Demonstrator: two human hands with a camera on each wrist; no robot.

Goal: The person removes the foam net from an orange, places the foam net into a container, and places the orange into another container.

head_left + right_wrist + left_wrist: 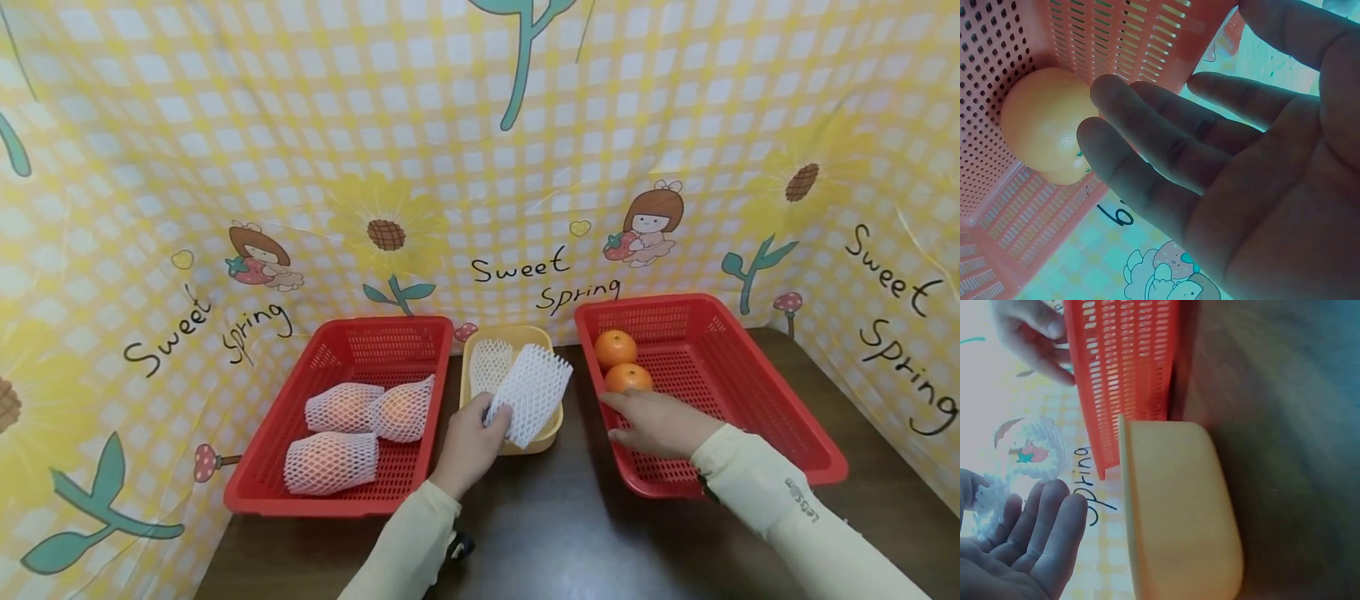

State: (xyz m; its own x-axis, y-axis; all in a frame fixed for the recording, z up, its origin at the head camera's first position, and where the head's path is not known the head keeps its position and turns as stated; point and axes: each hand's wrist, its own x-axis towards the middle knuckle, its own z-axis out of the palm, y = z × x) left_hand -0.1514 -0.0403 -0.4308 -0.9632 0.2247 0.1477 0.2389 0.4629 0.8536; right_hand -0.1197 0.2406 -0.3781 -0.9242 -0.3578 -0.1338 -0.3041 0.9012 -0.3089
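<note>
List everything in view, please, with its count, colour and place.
Smooth table: 1, dark brown, beneath the containers.
Checked printed cloth: 1, yellow and white, behind the table.
Rectangular perforated plastic baskets: 2, red, table's left and right.
Small rectangular plastic bin: 1, yellow, between the baskets.
Round net-wrapped fruits: 3, orange under white foam, left basket.
Round bare fruits: 2, orange, right basket.
Tubular foam net: 1, white, held over the bin.
Similar foam netting: at least 1 piece, off-white, inside the bin.
Fabric sleeves: 2, cream, on both forearms.
Wrist-worn items: 2, black, by the cuffs.
Left hand: 1, bare, pinching the white foam net.
Right hand: 1, bare, at the right basket's left side.
</note>
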